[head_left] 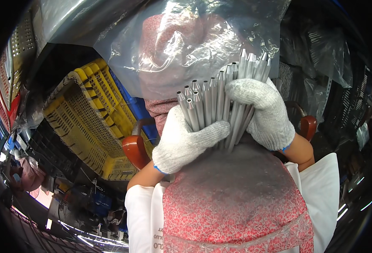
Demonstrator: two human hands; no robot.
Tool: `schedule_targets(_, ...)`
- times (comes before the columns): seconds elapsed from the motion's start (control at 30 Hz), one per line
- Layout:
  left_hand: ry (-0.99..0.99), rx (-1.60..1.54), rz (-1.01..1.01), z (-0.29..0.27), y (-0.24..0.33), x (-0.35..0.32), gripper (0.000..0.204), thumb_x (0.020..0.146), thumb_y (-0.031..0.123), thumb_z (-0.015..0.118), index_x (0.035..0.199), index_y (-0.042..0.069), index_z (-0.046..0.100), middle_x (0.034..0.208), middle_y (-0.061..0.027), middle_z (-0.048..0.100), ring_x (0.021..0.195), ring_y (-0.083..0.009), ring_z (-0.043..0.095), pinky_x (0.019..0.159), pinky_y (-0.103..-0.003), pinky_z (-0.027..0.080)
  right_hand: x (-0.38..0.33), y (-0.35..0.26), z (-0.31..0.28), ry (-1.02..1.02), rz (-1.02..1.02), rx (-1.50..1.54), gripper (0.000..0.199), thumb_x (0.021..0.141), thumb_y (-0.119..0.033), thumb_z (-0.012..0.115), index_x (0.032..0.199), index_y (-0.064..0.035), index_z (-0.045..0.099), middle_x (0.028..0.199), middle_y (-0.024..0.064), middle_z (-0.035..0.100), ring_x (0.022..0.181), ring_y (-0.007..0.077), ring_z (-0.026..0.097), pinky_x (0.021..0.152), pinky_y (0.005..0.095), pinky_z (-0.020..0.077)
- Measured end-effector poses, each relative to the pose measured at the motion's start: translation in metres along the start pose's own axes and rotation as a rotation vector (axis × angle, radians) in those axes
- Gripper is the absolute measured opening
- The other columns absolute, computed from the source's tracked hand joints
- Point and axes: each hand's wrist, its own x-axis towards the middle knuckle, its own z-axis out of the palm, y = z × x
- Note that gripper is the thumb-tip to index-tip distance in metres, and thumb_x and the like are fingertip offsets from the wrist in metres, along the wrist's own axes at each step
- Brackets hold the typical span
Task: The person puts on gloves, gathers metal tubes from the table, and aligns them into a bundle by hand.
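An apron [236, 202], red with a small flower print and greyed with dust in the middle, fills the near foreground. Just above the apron's dusty patch, both hands in white knit gloves hold a bundle of grey metal tubes [219, 105]. The left hand [186, 141] is clenched around the bundle's lower left side, thumb laid across the front. The right hand [266, 111] grasps the same tubes from the right and a little higher, fingers curled over them. The tubes stand nearly upright, fanning slightly, open ends up. Behind the tubes, above the apron, hangs a clear plastic bag [173, 38]. Left of the apron sits a yellow perforated crate [85, 118], with a blue crate [131, 101] edge between it and the apron.
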Motion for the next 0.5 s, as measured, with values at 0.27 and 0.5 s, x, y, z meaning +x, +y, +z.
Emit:
schedule_targets(0.27, -0.083, -0.206, -0.106, -0.010, 0.011, 0.006, 0.043, 0.081, 0.009, 0.075, 0.121, 0.001, 0.061, 0.107, -0.0038, 0.067, 0.095, -0.0112, 0.062, 0.086, -0.028, 0.050, 0.008, 0.001, 0.007, -0.007, -0.107, -0.442, 0.096, 0.075, -0.017, 0.082, 0.146, 0.0087, 0.022, 0.129, 0.0169, 0.052, 0.116, 0.0196, 0.055, 0.100, 0.0333, 0.0461)
schedule_targets(0.5, -0.094, -0.357, -0.267, -0.024, 0.026, 0.006, 0.049, 0.083, 0.000, 0.068, 0.130, -0.003, 0.053, 0.116, -0.0091, 0.064, 0.101, -0.0141, 0.061, 0.087, -0.027, 0.050, 0.011, 0.015, -0.001, 0.037, -0.362, -0.594, 0.092, 0.075, -0.007, 0.080, 0.149, -0.0042, 0.025, 0.133, 0.0127, 0.051, 0.122, 0.0210, 0.053, 0.103, 0.0374, 0.0435)
